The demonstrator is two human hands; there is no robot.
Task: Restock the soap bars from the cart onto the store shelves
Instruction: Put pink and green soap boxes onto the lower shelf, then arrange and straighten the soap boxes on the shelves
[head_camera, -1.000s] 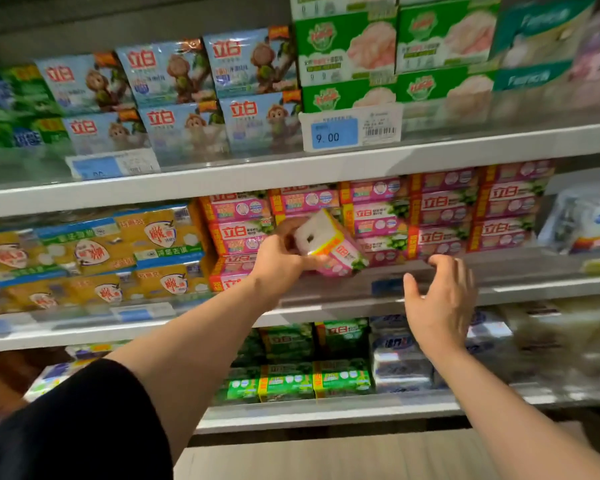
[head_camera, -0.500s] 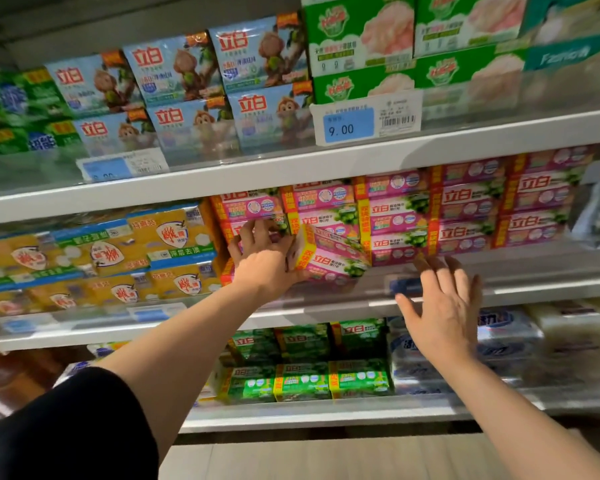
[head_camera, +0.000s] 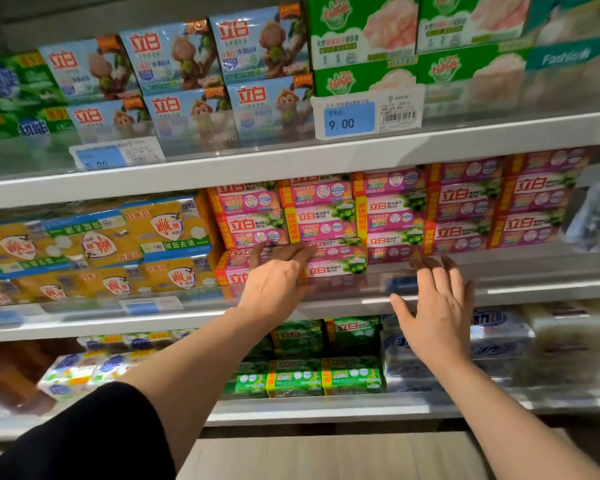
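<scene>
Pushing a pink soap pack into the bottom row of the middle shelf, the person is in the placing step of the restock. The left hand lies flat against the pack's left end, fingers straight and spread forward, pressing rather than gripping; nothing is pinched or wrapped. The pack sits just beyond those fingertips, level, touching the pink stack above it and the neighbouring pink pack to the left of the hand. The right hand hovers to the right and slightly nearer the person, fingers loosely spread and holding nothing, its fingertips near the shelf's clear front lip but, as far as can be told, not on any pack. Yellow soap packs fill the shelf well to the left of both hands. The cart is out of sight. Judging from this, the pack looks almost seated; the next move likely calls for a final nudge to square its face with the row, then withdrawing both hands to fetch another pack.
</scene>
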